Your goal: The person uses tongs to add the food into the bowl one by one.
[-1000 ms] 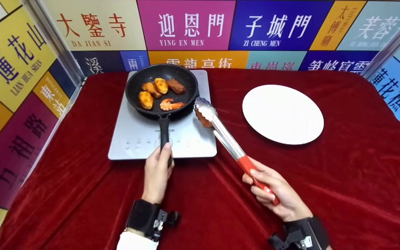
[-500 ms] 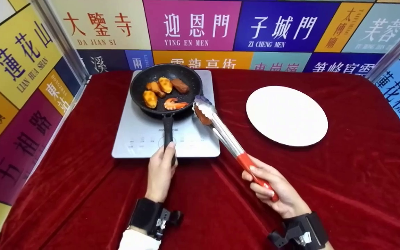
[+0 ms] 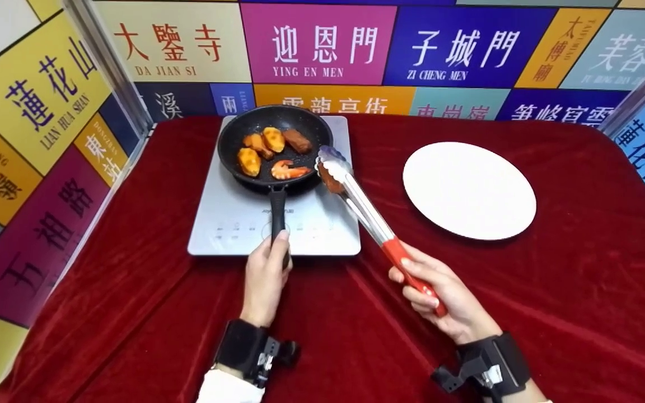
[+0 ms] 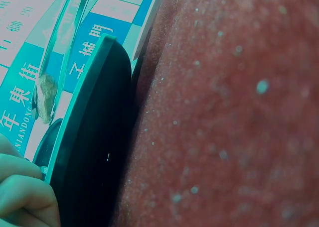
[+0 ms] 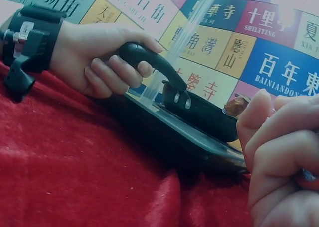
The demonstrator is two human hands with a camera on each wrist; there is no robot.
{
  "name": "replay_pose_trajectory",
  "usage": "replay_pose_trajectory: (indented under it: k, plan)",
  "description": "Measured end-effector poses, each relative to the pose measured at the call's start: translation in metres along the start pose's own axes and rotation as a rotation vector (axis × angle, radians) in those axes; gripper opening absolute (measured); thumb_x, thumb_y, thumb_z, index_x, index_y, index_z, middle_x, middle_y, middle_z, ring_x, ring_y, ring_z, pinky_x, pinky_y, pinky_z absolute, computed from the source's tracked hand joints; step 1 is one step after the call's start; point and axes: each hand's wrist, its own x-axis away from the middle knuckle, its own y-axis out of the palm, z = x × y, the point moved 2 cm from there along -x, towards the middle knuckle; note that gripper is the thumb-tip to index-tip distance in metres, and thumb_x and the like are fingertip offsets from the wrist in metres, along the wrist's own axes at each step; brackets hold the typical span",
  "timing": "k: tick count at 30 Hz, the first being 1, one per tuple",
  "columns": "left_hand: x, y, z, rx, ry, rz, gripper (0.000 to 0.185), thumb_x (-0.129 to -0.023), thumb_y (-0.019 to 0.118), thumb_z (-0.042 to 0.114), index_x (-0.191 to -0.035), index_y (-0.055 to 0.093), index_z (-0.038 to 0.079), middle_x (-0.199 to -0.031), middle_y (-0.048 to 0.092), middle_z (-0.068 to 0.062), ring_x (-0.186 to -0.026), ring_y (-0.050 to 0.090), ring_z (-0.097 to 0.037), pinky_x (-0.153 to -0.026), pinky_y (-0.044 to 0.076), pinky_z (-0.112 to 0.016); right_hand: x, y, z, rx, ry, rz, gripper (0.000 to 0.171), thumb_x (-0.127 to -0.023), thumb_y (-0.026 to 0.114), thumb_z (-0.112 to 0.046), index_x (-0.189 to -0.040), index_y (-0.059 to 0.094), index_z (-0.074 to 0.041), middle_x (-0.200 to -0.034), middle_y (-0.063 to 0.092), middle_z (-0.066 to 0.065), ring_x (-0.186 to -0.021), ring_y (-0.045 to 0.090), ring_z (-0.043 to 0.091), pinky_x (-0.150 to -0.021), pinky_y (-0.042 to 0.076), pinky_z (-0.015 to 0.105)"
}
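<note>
My left hand point(image 3: 266, 274) grips the black handle point(image 3: 278, 210) of a frying pan point(image 3: 234, 126); the curled fingers also show in the right wrist view. In the pan lie a shrimp point(image 3: 289, 169), two yellow-orange pieces point(image 3: 249, 162), a small orange-brown piece point(image 3: 258, 145) and a dark brown chunk point(image 3: 297, 141). My right hand point(image 3: 440, 291) holds metal tongs point(image 3: 368, 207) by their red grips. Between the scalloped tips is a brown food piece point(image 3: 330, 178), right at the pan's right rim and over the cooktop, also seen in the left wrist view point(image 4: 47, 97).
The pan stands on a flat silver induction cooktop point(image 3: 216, 224). A white oval plate point(image 3: 470, 190) lies to the right on the dark red cloth point(image 3: 580, 280). Panels printed with Chinese characters point(image 3: 322, 45) wall the table at the back and sides.
The head view has swung slightly, so the scene sits further right. The tongs with the brown piece have come a little closer to the pan. Both hands keep their holds.
</note>
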Motion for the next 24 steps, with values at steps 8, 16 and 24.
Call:
replay_pose_trajectory:
  k: [8, 16, 24]
  plan:
    - [0.000, 0.001, 0.000, -0.019, 0.015, 0.001, 0.044, -0.092, 0.046, 0.037, -0.067, 0.039, 0.003, -0.047, 0.031, -0.002, -0.038, 0.025, -0.012, -0.038, 0.021, -0.024, -0.014, 0.011, -0.018, 0.205, 0.008, 0.104, 0.045, -0.096, 0.038, -0.007, -0.139, 0.029, -0.012, -0.082, 0.050, 0.010, -0.041, 0.031, 0.004, -0.036, 0.023, 0.016]
    - [0.002, 0.002, -0.003, -0.002, -0.002, -0.004, 0.042, -0.092, 0.047, 0.038, -0.067, 0.040, 0.005, -0.047, 0.030, -0.001, -0.039, 0.024, -0.012, -0.038, 0.021, -0.023, -0.028, 0.019, -0.046, 0.487, 0.045, 0.182, 0.049, -0.091, 0.051, -0.012, -0.138, 0.034, -0.013, -0.081, 0.055, 0.010, -0.040, 0.036, 0.005, -0.034, 0.027, 0.016]
    - [-0.002, 0.002, 0.000, 0.009, 0.010, 0.000, 0.041, -0.092, 0.048, 0.037, -0.066, 0.040, 0.006, -0.047, 0.030, 0.000, -0.038, 0.024, -0.012, -0.038, 0.020, -0.023, -0.048, 0.039, -0.086, 0.848, 0.106, 0.226, 0.047, -0.087, 0.059, -0.020, -0.132, 0.043, -0.017, -0.080, 0.059, 0.013, -0.038, 0.033, 0.008, -0.033, 0.025, 0.018]
